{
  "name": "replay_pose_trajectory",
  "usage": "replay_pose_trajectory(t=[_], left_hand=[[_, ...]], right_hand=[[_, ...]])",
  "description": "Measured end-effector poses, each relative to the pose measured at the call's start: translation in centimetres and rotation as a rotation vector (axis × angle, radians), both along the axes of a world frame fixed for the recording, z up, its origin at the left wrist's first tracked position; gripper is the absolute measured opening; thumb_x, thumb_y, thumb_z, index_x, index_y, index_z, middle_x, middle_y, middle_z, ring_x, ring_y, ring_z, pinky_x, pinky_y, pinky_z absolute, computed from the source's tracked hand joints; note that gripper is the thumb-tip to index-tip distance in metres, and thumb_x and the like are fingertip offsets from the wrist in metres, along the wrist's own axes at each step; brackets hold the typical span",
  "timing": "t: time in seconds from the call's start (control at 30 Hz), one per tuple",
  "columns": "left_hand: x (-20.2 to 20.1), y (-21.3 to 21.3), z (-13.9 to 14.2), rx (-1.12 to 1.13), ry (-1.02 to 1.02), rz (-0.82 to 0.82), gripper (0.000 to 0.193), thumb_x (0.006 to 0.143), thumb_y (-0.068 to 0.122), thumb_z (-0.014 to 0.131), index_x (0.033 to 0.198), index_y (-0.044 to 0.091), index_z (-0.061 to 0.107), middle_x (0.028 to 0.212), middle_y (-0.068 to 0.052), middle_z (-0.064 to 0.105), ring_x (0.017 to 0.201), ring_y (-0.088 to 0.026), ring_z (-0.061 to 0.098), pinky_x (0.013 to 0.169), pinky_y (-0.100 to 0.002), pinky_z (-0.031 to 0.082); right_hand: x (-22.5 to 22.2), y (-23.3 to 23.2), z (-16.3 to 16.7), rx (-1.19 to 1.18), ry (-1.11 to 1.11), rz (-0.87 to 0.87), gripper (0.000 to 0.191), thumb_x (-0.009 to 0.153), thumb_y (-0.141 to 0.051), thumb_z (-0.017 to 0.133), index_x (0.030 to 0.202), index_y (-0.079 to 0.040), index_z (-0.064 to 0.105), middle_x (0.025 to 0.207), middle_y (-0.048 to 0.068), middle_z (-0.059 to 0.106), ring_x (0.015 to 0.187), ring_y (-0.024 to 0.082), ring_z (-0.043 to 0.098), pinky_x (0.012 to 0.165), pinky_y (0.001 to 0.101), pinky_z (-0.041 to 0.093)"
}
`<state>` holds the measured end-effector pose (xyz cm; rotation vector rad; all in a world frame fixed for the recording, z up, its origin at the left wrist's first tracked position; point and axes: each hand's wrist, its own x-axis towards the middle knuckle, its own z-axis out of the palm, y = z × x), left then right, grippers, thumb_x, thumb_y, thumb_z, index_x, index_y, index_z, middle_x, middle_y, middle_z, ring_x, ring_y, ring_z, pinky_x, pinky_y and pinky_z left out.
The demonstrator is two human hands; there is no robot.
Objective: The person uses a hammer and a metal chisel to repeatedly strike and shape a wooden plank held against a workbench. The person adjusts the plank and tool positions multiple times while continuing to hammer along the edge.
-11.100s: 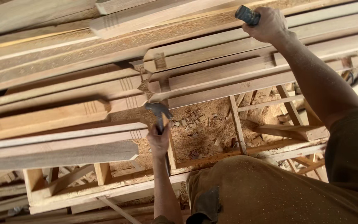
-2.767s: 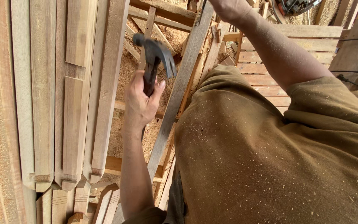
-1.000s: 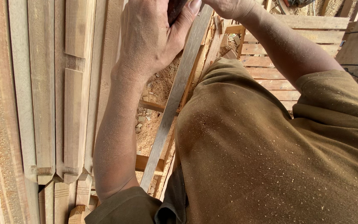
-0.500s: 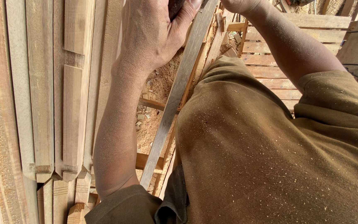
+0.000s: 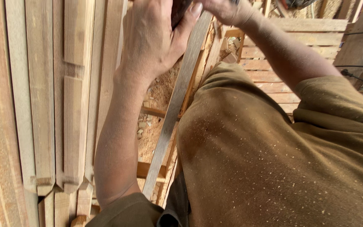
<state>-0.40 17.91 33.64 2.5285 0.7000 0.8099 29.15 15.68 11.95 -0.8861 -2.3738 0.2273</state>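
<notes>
My left hand [image 5: 154, 38] is raised at the top of the view, fingers closed around a dark handle [image 5: 180, 11]; earlier frames show it to be a hammer, and its head is now cut off by the frame's edge. My right hand [image 5: 225, 10] sits just beside it at the top edge, close to the left thumb, with its fingers out of frame, so what it holds is hidden. A long thin wooden slat [image 5: 175, 105] runs diagonally under both hands. My sawdust-flecked brown shirt [image 5: 274, 159] fills the lower right.
Several shaped wooden posts [image 5: 43, 105] with notches lie side by side at the left. A frame of horizontal wooden slats [image 5: 282, 50] stands at the upper right. Sawdust and small scraps [image 5: 154, 122] cover the ground between them. A dark cable [image 5: 358, 75] crosses at the right.
Since the earlier frames my left hand has risen with the hammer until its head left the top of the view. Over the last second both hands have barely shifted.
</notes>
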Motion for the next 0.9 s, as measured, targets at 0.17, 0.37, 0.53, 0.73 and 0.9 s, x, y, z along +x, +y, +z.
replay_pose_trajectory(t=[0.17, 0.37, 0.53, 0.73, 0.9], left_hand=[[2.6, 0.4, 1.9, -0.128, 0.312, 0.050, 0.040, 0.113, 0.038, 0.064, 0.114, -0.001, 0.056, 0.071, -0.008, 0.061, 0.044, -0.016, 0.053, 0.034, -0.027, 0.043], [3.8, -0.4, 6.0, -0.156, 0.441, 0.007, 0.021, 0.103, 0.011, 0.056, 0.119, -0.003, 0.053, 0.062, -0.008, 0.058, 0.036, -0.012, 0.048, 0.026, -0.026, 0.041], [2.9, -1.4, 7.8, -0.156, 0.301, 0.051, 0.025, 0.102, 0.018, 0.060, 0.118, 0.000, 0.052, 0.061, -0.008, 0.059, 0.036, -0.015, 0.050, 0.029, -0.026, 0.043], [4.0, -0.8, 7.8, -0.158, 0.609, 0.061, 0.012, 0.105, 0.009, 0.055, 0.112, 0.001, 0.050, 0.062, -0.009, 0.060, 0.042, -0.014, 0.057, 0.032, -0.023, 0.048], [2.7, -1.3, 10.7, -0.200, 0.524, 0.101, 0.031, 0.097, 0.020, 0.061, 0.120, 0.001, 0.050, 0.055, -0.008, 0.058, 0.037, -0.015, 0.054, 0.030, -0.025, 0.047]], right_hand=[[-0.4, -1.0, 3.3, -0.397, 0.565, -0.154, 0.031, 0.114, -0.018, 0.064, 0.143, -0.008, 0.058, 0.120, 0.013, 0.072, 0.104, 0.023, 0.075, 0.094, 0.0334, 0.066], [-3.4, -2.7, 11.7, -0.735, 0.758, -0.196, 0.051, 0.099, -0.029, 0.083, 0.139, -0.009, 0.058, 0.114, 0.010, 0.076, 0.102, 0.020, 0.076, 0.093, 0.0389, 0.066], [-4.3, -2.0, 14.3, -0.541, 0.901, -0.065, 0.089, 0.093, -0.033, 0.081, 0.160, -0.008, 0.028, 0.143, 0.015, 0.053, 0.138, 0.028, 0.050, 0.121, 0.0506, 0.042], [-3.5, -2.5, 12.0, -0.744, 0.819, -0.070, 0.038, 0.102, -0.025, 0.080, 0.128, -0.003, 0.062, 0.108, 0.011, 0.071, 0.102, 0.019, 0.068, 0.098, 0.0381, 0.061], [-3.5, -2.7, 11.7, -0.790, 0.944, -0.057, 0.052, 0.094, -0.023, 0.078, 0.135, -0.004, 0.052, 0.115, 0.008, 0.070, 0.111, 0.017, 0.068, 0.102, 0.0362, 0.058]])
